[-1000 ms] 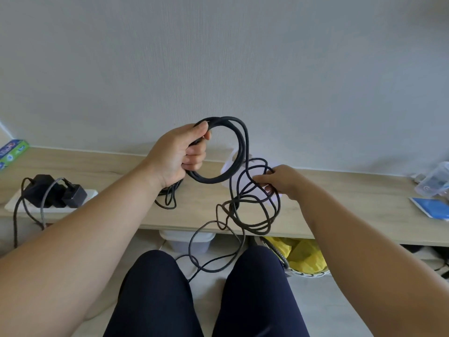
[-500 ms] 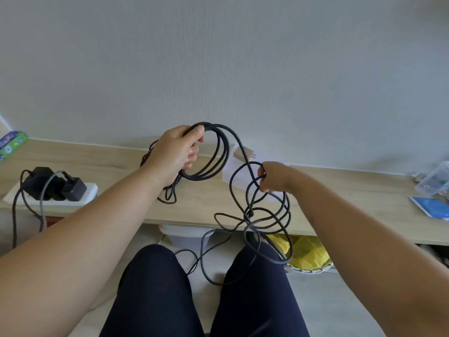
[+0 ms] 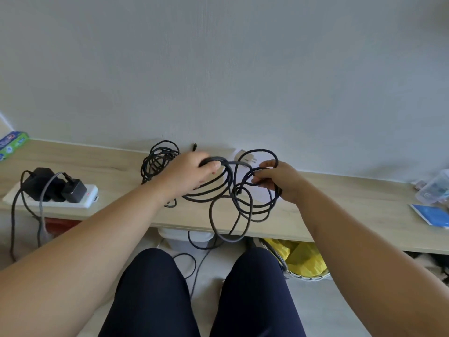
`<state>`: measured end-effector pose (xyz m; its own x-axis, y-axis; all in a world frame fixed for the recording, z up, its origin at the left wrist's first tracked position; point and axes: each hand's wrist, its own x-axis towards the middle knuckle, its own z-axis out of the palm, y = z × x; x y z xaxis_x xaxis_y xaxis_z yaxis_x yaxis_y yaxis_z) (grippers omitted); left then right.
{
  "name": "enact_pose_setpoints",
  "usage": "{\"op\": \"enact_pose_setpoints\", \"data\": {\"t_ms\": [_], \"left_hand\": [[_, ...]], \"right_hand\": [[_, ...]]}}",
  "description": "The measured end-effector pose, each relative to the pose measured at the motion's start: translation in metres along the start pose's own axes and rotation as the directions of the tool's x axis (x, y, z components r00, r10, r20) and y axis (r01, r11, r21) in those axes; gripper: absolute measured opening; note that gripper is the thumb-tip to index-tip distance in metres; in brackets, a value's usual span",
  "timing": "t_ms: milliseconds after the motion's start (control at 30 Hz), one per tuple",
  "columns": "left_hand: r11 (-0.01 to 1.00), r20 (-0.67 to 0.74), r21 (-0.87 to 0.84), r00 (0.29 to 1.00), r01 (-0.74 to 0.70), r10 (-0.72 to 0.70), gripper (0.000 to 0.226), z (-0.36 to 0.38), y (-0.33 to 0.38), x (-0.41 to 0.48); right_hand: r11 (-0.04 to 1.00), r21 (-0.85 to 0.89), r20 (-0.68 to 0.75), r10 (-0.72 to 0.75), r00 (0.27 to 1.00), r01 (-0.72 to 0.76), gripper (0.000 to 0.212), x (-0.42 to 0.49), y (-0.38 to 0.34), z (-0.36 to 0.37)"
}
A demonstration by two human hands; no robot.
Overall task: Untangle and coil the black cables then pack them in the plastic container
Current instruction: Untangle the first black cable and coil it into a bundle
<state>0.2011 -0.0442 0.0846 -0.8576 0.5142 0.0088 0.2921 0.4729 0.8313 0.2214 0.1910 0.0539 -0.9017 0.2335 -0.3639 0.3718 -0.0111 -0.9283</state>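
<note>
My left hand (image 3: 188, 173) grips a bundle of coiled black cable (image 3: 220, 184) low over the wooden shelf (image 3: 340, 205). My right hand (image 3: 277, 180) pinches tangled loops of the same black cable (image 3: 245, 207), which droop over the shelf's front edge toward the floor. A second pile of black cable (image 3: 158, 161) lies on the shelf behind my left hand, by the wall. A clear plastic container (image 3: 433, 188) stands at the shelf's far right, apart from both hands.
A white power strip (image 3: 85, 199) with black adapters plugged in sits at the left of the shelf, its cords hanging down. A white plug (image 3: 244, 155) lies by the wall. A blue packet (image 3: 431, 214) lies at right. A yellow bag in a basket (image 3: 303, 261) sits under the shelf.
Both hands have dropped from chest height to just over the shelf, carrying the cable down. The coil in my left hand now lies flatter, and the hanging loops rest on the shelf edge.
</note>
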Motion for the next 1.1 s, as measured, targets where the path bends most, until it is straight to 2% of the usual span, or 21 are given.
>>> {"op": "enact_pose_setpoints", "data": {"t_ms": [33, 100, 200, 300, 400, 467, 533, 633, 700, 767, 800, 867, 933, 1000, 1033, 1100], "left_hand": [[0.999, -0.008, 0.045, 1.0, -0.008, 0.008, 0.024, 0.002, 0.0, 0.0], [0.995, -0.033, 0.097, 0.999, -0.007, 0.011, 0.028, 0.004, -0.001, 0.001], [0.985, -0.08, 0.169, 0.997, 0.021, -0.007, 0.031, 0.001, -0.005, 0.004], [0.976, -0.104, 0.213, 0.994, 0.042, -0.02, 0.031, 0.0, -0.01, 0.006], [0.981, -0.092, 0.186, 0.995, 0.047, -0.031, 0.022, -0.001, -0.015, 0.005], [0.989, -0.098, 0.139, 0.994, 0.052, -0.039, 0.025, -0.004, -0.017, 0.005], [0.99, -0.107, 0.132, 0.994, 0.041, -0.027, 0.028, -0.008, -0.016, 0.005], [0.991, -0.094, 0.136, 0.996, 0.019, -0.006, 0.027, -0.01, -0.012, 0.006], [0.987, -0.073, 0.163, 0.997, 0.005, 0.007, 0.027, -0.008, -0.01, 0.005], [0.982, -0.041, 0.189, 0.999, -0.009, 0.017, 0.026, -0.005, -0.008, 0.002], [0.977, -0.018, 0.212, 1.0, -0.017, 0.021, 0.025, -0.004, -0.007, 0.001], [0.96, 0.043, 0.277, 0.999, -0.041, 0.03, 0.027, 0.0, -0.004, -0.001], [0.946, 0.095, 0.318, 0.995, -0.063, 0.035, 0.03, 0.005, 0.002, -0.001], [0.942, 0.111, 0.327, 0.993, -0.069, 0.035, 0.031, 0.008, 0.007, 0.001], [0.943, 0.115, 0.327, 0.993, -0.068, 0.031, 0.03, 0.008, 0.008, 0.003], [0.953, 0.127, 0.298, 0.992, -0.053, 0.016, 0.025, 0.008, 0.007, 0.005]], "right_hand": [[0.998, 0.063, 0.018, -0.006, 1.0, 0.005, 0.022, -0.002, -0.003, 0.001], [0.998, 0.061, 0.049, -0.021, 0.999, 0.018, 0.022, -0.005, -0.005, 0.0], [0.999, 0.018, 0.058, -0.034, 0.998, 0.033, 0.004, -0.011, -0.008, 0.0], [0.979, 0.2, 0.089, -0.051, 0.995, 0.032, 0.025, -0.013, -0.009, 0.002], [0.941, 0.339, 0.173, -0.06, 0.983, -0.002, 0.025, -0.018, -0.012, 0.001], [0.915, 0.399, 0.286, -0.072, 0.956, -0.051, 0.033, -0.018, -0.01, -0.001], [0.89, 0.446, 0.331, -0.064, 0.941, -0.096, 0.039, -0.017, -0.007, -0.002], [0.927, 0.369, 0.227, -0.019, 0.974, -0.068, 0.031, -0.019, -0.006, 0.001], [0.981, 0.194, 0.142, -0.053, 0.988, 0.025, 0.024, -0.018, -0.005, 0.004], [0.992, -0.007, 0.128, -0.123, 0.984, 0.125, 0.016, -0.018, -0.004, 0.004], [0.986, -0.05, 0.14, -0.154, 0.978, 0.162, 0.016, -0.019, -0.005, 0.005], [0.981, 0.026, 0.184, -0.195, 0.963, 0.193, 0.022, -0.02, -0.008, 0.008], [0.958, 0.247, 0.26, -0.21, 0.942, 0.146, 0.022, -0.022, -0.011, 0.014], [0.926, 0.352, 0.3, -0.253, 0.92, 0.139, 0.019, -0.025, -0.013, 0.021], [0.929, 0.324, 0.288, -0.276, 0.917, 0.178, 0.019, -0.027, -0.015, 0.025], [0.948, 0.135, 0.245, -0.313, 0.918, 0.288, 0.023, -0.031, -0.018, 0.032]]}}
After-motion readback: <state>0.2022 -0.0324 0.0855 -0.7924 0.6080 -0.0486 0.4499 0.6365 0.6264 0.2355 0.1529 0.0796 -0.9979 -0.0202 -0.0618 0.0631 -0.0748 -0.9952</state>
